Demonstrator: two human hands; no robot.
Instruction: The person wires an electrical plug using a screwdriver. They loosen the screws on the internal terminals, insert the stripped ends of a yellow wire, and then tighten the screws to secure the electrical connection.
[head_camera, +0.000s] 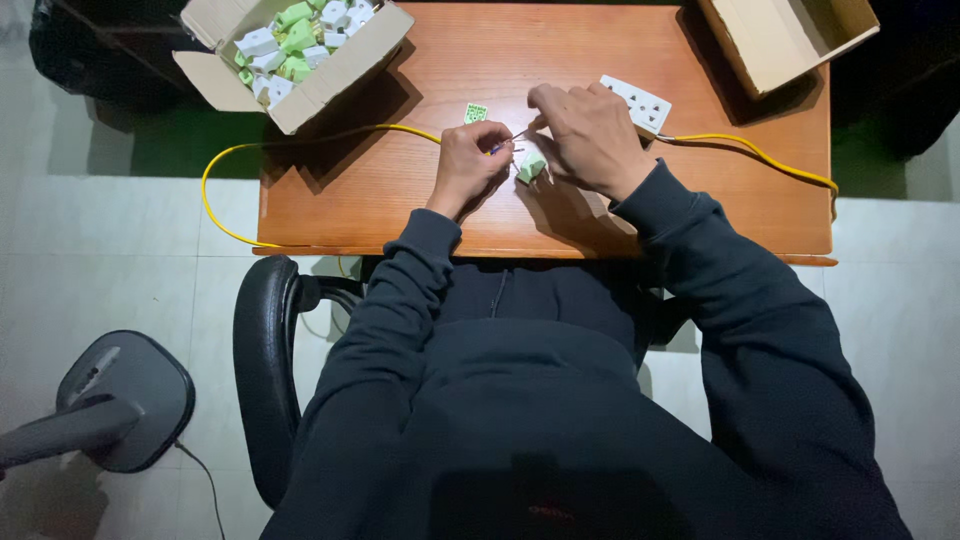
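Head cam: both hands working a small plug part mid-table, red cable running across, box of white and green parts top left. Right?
Not quite: the cable is yellow, not red, as the head view shows. The rest holds: the left hand and right hand meet over a small white-green plug part mid-table, and the open cardboard box of white and green parts sits top left.

An open brown cardboard box (300, 60) sits at the table's top left corner, full of small white and green parts. Another open brown box (790, 35) sits at the top right. A small square green and white label (476, 113) lies between them, by the hands.
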